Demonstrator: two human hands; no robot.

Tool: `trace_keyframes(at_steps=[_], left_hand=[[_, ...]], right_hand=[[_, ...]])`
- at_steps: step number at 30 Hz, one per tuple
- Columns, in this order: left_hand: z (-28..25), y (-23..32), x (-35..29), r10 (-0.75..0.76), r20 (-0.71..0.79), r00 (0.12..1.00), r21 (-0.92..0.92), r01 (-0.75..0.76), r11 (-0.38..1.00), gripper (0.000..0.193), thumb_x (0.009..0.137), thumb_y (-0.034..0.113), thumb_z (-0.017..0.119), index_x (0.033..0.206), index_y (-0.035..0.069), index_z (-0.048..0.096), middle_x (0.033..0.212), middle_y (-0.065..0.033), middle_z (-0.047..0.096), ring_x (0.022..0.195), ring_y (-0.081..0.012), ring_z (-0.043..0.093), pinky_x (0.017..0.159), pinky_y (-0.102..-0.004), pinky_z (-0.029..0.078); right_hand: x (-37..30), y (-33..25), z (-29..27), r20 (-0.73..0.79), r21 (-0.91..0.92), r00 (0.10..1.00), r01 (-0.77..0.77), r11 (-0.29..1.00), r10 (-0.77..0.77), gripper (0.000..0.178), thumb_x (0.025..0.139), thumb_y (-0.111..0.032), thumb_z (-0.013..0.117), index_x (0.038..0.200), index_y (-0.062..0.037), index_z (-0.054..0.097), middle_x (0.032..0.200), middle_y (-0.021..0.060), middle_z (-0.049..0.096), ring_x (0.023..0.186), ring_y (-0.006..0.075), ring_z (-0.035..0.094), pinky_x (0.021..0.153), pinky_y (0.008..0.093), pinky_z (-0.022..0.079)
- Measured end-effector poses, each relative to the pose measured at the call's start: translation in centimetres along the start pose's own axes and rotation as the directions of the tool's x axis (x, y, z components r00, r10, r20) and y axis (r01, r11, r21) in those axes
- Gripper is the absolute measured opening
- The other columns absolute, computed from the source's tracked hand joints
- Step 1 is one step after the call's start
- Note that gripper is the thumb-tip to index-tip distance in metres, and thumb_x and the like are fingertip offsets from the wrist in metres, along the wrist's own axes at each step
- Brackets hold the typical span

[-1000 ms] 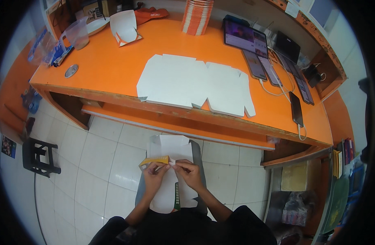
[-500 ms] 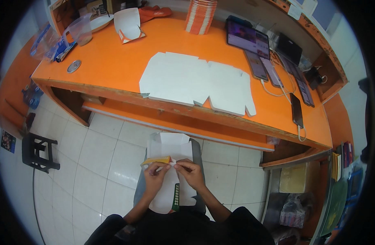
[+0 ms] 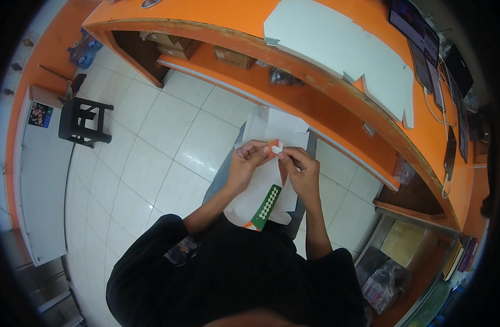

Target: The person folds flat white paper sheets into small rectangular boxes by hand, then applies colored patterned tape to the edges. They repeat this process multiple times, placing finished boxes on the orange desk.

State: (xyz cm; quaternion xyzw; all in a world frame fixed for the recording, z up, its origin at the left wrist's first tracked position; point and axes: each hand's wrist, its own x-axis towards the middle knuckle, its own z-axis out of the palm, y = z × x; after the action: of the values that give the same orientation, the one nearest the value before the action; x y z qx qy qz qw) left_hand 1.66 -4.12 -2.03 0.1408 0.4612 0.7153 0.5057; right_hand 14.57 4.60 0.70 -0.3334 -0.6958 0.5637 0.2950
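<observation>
the left hand (image 3: 245, 165) pinches an orange-and-white flap (image 3: 274, 146) of the white box (image 3: 252, 195); the right hand (image 3: 305, 173) grasps its other edge. the box lies unfolded beneath both hands, a green patterned panel (image 3: 268, 204) nearest the black shirt (image 3: 233, 270); flat cardboard (image 3: 342, 46) rests beyond them on the tabletop (image 3: 217, 12).

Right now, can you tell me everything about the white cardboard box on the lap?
The white cardboard box, partly folded, lies open on the person's lap, flaps spread. One edge shows a green strip with pale diamonds and some orange. The left hand and right hand pinch its folded orange and white part.
</observation>
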Motion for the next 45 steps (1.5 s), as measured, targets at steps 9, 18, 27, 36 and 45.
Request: trace_keyframes(at_steps=[9,18,27,36,45], left_hand=[[-0.7,0.1,0.4,0.008,0.13,0.991,0.151,-0.028,0.988,0.019,0.094,0.017,0.059,0.103,0.001,0.059,0.105,-0.007,0.062,0.098,-0.0117,0.059,0.091,-0.0281,0.048],[1.5,1.2,-1.1,-0.325,0.292,0.899,0.296,0.238,0.925,0.056,0.1,0.044,0.037,0.145,0.012,0.026,0.131,-0.011,0.047,0.106,-0.019,0.058,0.093,-0.0325,0.047],[-1.3,4.2,-0.3,-0.414,0.607,0.678,0.47,0.113,0.875,0.097,0.084,0.077,0.021,0.133,-0.002,0.046,0.124,-0.02,0.055,0.121,-0.0274,0.05,0.104,-0.0348,0.037],[-1.4,7.2,-1.2,-0.457,0.41,0.789,0.827,-0.111,0.551,0.073,0.069,-0.001,0.073,0.136,0.012,0.046,0.116,-0.0195,0.062,0.107,-0.0308,0.061,0.096,-0.0371,0.046],[1.6,4.1,-1.6,0.038,0.683,0.729,0.73,-0.681,-0.05,0.071,0.064,-0.001,0.063,0.132,0.012,0.05,0.105,-0.007,0.059,0.107,-0.0259,0.052,0.091,-0.0386,0.038]], right_hand=[[1.4,1.5,-0.4,0.102,0.087,0.994,-0.047,0.995,0.038,0.021,0.083,-0.015,0.072,0.096,-0.0028,0.063,0.09,0.0057,0.065,0.085,0.015,0.063,0.074,0.0287,0.051],[2.2,3.6,-0.5,0.203,0.396,0.96,-0.26,0.881,0.192,0.033,0.085,-0.01,0.068,0.114,-0.004,0.053,0.102,0.0077,0.063,0.093,0.0102,0.058,0.08,0.0241,0.046],[2.1,5.4,-1.0,-0.165,0.589,0.97,-0.048,0.807,0.178,0.034,0.085,0.001,0.064,0.111,-0.0056,0.045,0.1,0.0103,0.063,0.094,0.0137,0.059,0.083,0.0242,0.047],[1.8,8.7,-0.5,-0.375,0.328,0.926,0.097,0.94,0.035,0.036,0.085,-0.003,0.066,0.113,-0.0038,0.043,0.11,0.012,0.053,0.107,0.0169,0.052,0.09,0.0289,0.044],[-2.8,5.1,-0.6,0.295,0.712,0.852,-0.498,0.495,0.432,0.073,0.091,-0.02,0.063,0.142,-0.0237,0.011,0.132,0.0142,0.037,0.11,0.0259,0.052,0.078,0.0442,0.053]])
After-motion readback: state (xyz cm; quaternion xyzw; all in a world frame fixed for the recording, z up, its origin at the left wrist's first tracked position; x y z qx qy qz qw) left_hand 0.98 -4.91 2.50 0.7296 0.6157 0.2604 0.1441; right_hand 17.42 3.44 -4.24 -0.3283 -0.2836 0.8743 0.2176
